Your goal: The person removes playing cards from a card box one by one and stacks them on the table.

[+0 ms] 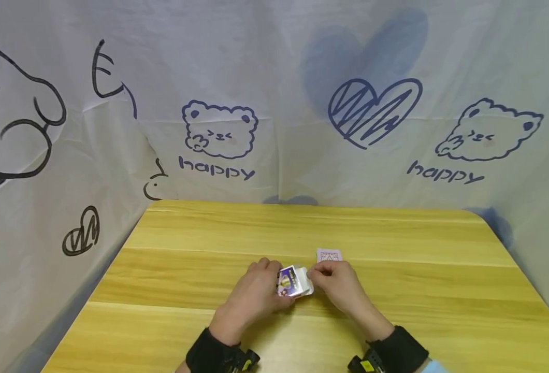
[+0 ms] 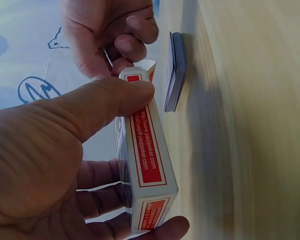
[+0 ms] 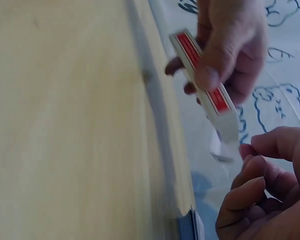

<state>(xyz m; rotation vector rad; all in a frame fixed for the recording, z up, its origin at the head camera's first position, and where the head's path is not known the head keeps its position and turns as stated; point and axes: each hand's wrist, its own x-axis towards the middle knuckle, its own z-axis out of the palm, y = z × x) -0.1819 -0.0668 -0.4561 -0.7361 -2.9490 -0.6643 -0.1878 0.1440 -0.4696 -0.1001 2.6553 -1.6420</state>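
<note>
My left hand [image 1: 256,290] grips a playing card box [image 1: 290,282], thumb on one narrow red-and-white side and fingers on the other. The box has a purple picture on its face, and its end flaps stand out toward the right. Thumb and forefinger of my right hand [image 1: 337,282] pinch the edge of a white flap [image 3: 230,145] at that end. A deck of playing cards [image 1: 329,255] lies on the table just beyond the right hand, partly hidden by it. In the left wrist view the deck [image 2: 176,72] shows edge-on as a neat stack.
Both hands work above a yellow wood-grain table [image 1: 172,280]. White cloth [image 1: 293,171] with drawn bears, hearts and lettering hangs behind the table and along its sides. Black bands with small cameras sit on both wrists.
</note>
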